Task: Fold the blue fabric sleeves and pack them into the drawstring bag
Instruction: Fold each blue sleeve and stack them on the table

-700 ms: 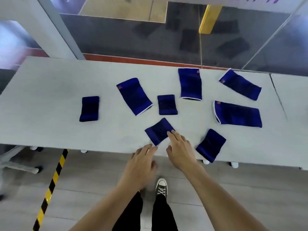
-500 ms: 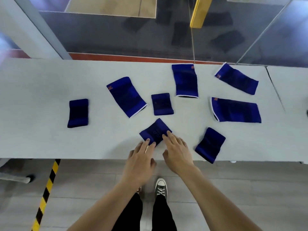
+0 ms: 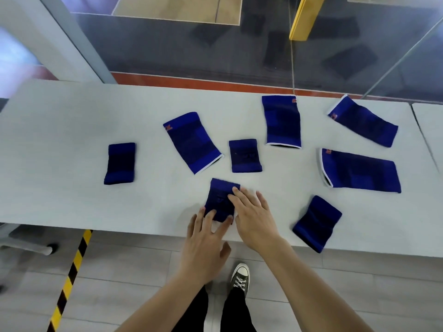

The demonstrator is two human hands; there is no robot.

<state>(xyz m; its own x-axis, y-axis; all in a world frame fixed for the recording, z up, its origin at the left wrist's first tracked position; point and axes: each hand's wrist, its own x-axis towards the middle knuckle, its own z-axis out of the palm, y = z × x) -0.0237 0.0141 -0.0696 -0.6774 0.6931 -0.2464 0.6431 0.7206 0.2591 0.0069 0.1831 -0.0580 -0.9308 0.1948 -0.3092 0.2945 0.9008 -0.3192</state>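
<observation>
Several blue fabric sleeves lie on a pale grey table [image 3: 60,144]. A small folded sleeve [image 3: 219,197] sits near the front edge. My left hand [image 3: 205,245] rests with spread fingertips on its near edge. My right hand [image 3: 254,216] lies flat beside it, fingers on its right side. Other folded sleeves lie at the left [image 3: 119,163], centre [image 3: 245,156] and front right [image 3: 316,222]. Longer unfolded sleeves lie at centre-left [image 3: 191,142], at the back [image 3: 282,122], at the far right [image 3: 363,121] and at the right [image 3: 359,171]. No drawstring bag is in view.
A glass wall with a yellow post [image 3: 300,17] stands behind the table. A second table [image 3: 429,125] adjoins at the right. Yellow-black floor tape [image 3: 69,281] runs at the lower left. My shoe [image 3: 240,277] is below the table edge.
Both hands moved forward onto the small folded sleeve. It turned from a diagonal lie to nearly square with the table edge. The camera view shifted slightly.
</observation>
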